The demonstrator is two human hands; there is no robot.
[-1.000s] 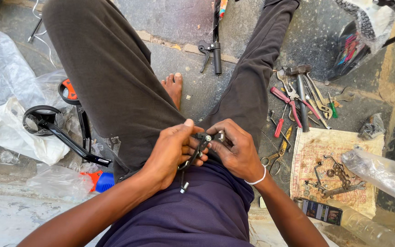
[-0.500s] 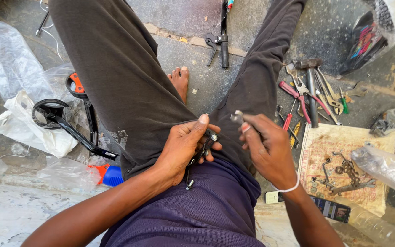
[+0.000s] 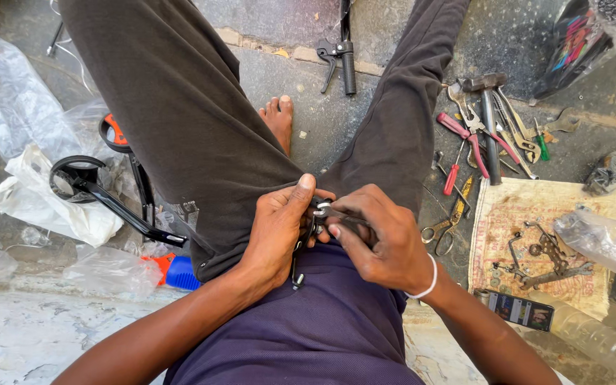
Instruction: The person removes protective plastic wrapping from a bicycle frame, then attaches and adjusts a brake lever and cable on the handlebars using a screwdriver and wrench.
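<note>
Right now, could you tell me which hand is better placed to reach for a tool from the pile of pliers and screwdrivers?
Right. The right hand is on the same side as the tools, which lie beyond the right leg. The left hand grips the small metal part and would have to cross over.

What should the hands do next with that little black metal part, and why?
Probably keep the left hand steady and let the right hand work its fingertips on the small black metal part. Both hands pinch it together over the lap, and a thin piece dangles below, so the part seems only half fitted. The pliers lie on the ground, out of the hands.
</note>
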